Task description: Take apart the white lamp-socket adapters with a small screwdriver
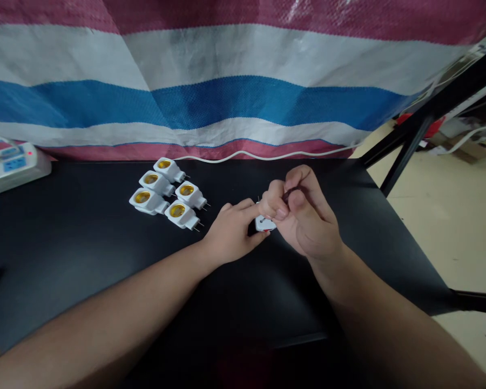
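Observation:
My left hand (pixel 234 232) grips a small white plug-like piece (pixel 263 223) between thumb and fingers, low over the black table. Metal pins stick up at its far side, and a bit of red shows at its near edge. Just right of and above it, my right hand (pixel 308 216) is closed with fingers curled around something dark and small that I cannot make out. Several white lamp sockets with gold threaded insides and two-pin plugs, one of them the near socket (pixel 178 210), lie in a group to the left of my hands.
The black table (pixel 105 281) has a white power strip (pixel 20 167) at its far left. A white cable (pixel 243 155) runs along the back edge before a striped sheet (pixel 227 102). Black metal frame bars (pixel 409 151) stand at the right.

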Demonstrator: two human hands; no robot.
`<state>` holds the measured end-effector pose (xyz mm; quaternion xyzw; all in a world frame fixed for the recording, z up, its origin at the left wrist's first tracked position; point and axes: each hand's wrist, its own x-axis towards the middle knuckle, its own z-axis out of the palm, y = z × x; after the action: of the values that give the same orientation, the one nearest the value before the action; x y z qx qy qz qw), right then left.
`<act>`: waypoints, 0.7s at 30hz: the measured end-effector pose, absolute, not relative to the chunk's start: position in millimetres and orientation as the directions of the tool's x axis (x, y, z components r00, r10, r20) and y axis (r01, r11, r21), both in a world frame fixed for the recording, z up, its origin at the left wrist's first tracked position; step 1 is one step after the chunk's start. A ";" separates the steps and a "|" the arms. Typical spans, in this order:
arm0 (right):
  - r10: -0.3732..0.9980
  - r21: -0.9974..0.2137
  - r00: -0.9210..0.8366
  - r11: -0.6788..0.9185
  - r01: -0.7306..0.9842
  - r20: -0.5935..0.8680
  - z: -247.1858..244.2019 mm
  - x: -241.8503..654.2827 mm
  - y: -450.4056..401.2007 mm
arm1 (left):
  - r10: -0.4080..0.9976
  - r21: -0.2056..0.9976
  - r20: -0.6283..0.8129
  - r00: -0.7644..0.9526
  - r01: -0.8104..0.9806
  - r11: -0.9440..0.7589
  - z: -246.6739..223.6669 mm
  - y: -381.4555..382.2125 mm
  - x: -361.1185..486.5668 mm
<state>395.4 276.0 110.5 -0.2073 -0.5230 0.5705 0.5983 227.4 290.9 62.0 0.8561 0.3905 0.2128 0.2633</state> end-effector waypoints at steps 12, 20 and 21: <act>0.887 -0.840 -0.214 0.276 -0.467 0.410 111.3 396.0 275.5 | 0.784 0.619 0.158 0.600 0.559 -0.552 61.1 290.9 227.9; 0.907 -0.865 -0.231 0.219 -0.452 0.351 110.0 396.0 275.6 | 0.785 0.622 0.152 0.600 0.560 -0.548 61.3 290.7 228.1; 0.907 -0.858 -0.225 0.223 -0.462 0.357 109.7 395.7 275.3 | 0.784 0.622 0.152 0.602 0.558 -0.549 61.6 290.6 228.1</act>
<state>395.7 275.3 109.7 -0.2139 -0.5194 0.5856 0.5845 228.1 290.6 61.6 0.8542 0.3929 0.2118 0.2668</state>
